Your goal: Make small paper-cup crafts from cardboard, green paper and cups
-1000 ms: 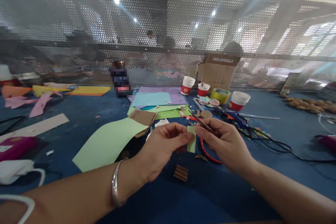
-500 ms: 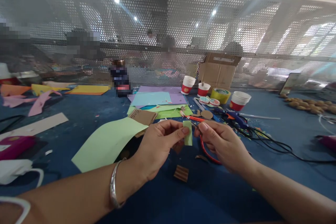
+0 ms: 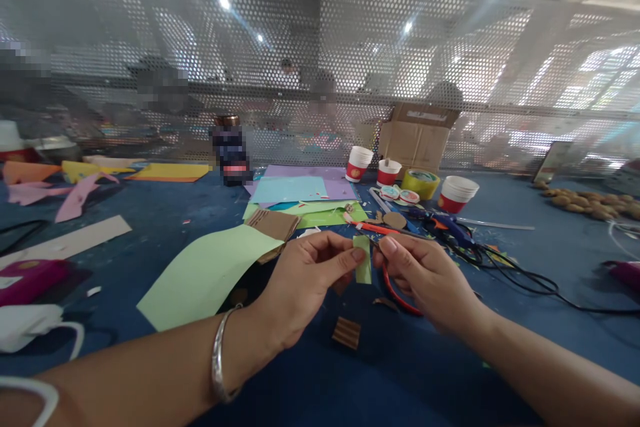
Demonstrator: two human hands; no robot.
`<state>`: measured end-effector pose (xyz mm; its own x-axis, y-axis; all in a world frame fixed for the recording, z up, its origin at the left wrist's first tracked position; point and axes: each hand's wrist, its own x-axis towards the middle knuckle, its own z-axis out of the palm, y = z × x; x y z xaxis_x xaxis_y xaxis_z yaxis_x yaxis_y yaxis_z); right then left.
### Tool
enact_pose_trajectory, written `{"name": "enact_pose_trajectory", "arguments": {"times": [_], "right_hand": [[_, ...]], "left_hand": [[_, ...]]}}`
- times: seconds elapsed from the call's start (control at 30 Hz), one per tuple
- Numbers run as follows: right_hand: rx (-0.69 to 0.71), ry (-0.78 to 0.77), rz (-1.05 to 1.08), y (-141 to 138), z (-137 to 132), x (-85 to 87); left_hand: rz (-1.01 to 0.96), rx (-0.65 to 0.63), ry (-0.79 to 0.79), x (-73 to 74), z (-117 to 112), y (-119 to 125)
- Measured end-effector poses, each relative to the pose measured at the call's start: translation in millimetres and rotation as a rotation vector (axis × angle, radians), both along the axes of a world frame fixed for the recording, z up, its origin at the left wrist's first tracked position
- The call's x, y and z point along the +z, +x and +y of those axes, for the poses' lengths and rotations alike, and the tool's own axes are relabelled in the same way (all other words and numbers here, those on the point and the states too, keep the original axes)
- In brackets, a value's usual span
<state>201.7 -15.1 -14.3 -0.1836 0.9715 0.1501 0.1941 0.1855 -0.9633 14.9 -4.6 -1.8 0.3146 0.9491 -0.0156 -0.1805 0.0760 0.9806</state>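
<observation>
Between the thumb and fingers of my left hand [image 3: 320, 273] is a small light-green paper strip [image 3: 363, 267], held upright. My right hand [image 3: 425, 273] is closed around a pair of scissors; their red handle loop [image 3: 400, 293] shows below the palm. A dark blade tip reaches toward the strip's upper edge; whether it touches cannot be made out. Under my hands lies a small piece of corrugated cardboard [image 3: 347, 333]. Left of my left hand a large light-green sheet [image 3: 205, 273] curls up beside a brown cardboard piece [image 3: 273, 223].
Purple and blue paper sheets [image 3: 290, 189] lie ahead. Paper cups [image 3: 359, 165], yellow tape [image 3: 420, 183] and a cardboard box [image 3: 417, 135] stand behind. A blue glue gun [image 3: 453, 230] trails a black cable [image 3: 530, 280] on the right. A white charger [image 3: 30, 328] lies left.
The green strip and my fingertips have shifted slightly right and down. Both hands keep their grips; the other things lie as before.
</observation>
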Motion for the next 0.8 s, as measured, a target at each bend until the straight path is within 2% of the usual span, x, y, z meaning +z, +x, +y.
{"name": "enact_pose_trajectory", "arguments": {"times": [0.4, 0.63, 0.8], "right_hand": [[-0.032, 0.027, -0.038, -0.3, -1.0, 1.6], [-0.019, -0.002, 0.096, 2.6, 2.4, -3.3], [0.005, 0.025, 0.140, -0.6, 1.4, 2.9]], "left_hand": [[0.033, -0.013, -0.009, 1.5, -1.5, -0.1], [0.002, -0.041, -0.032, 0.1, -1.0, 1.0], [0.049, -0.062, -0.002, 0.2, -2.4, 1.2]]}}
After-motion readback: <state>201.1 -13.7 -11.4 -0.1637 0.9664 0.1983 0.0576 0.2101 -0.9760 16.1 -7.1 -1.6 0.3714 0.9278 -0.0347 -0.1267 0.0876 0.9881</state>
